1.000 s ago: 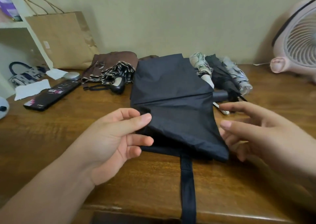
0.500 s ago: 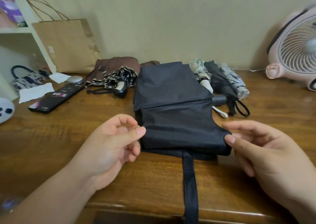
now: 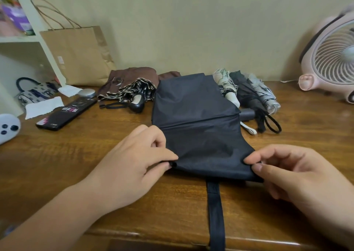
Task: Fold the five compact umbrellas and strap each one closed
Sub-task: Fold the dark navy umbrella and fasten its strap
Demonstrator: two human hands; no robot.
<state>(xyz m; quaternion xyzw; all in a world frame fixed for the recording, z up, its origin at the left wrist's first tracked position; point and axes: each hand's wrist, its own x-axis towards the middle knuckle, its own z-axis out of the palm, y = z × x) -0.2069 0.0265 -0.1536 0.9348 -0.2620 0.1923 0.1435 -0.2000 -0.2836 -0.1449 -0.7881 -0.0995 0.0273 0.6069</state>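
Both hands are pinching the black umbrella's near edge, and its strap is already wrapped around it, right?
Not quite. The head view shows the left hand and right hand pinching the black umbrella at its near edge, but its strap lies loose, running straight off the table front edge, not wrapped around it.

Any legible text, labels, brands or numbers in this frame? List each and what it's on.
Nothing reads cleanly.
Black flat box: pink and white characters on top, too blurred to read; small white print at its near end, too small.
Paper bag: small white sticker, too small to read.
Patterned bag at far left: letter-like print, blurred.
Black umbrella, pinched by left hand and right hand: no text visible.
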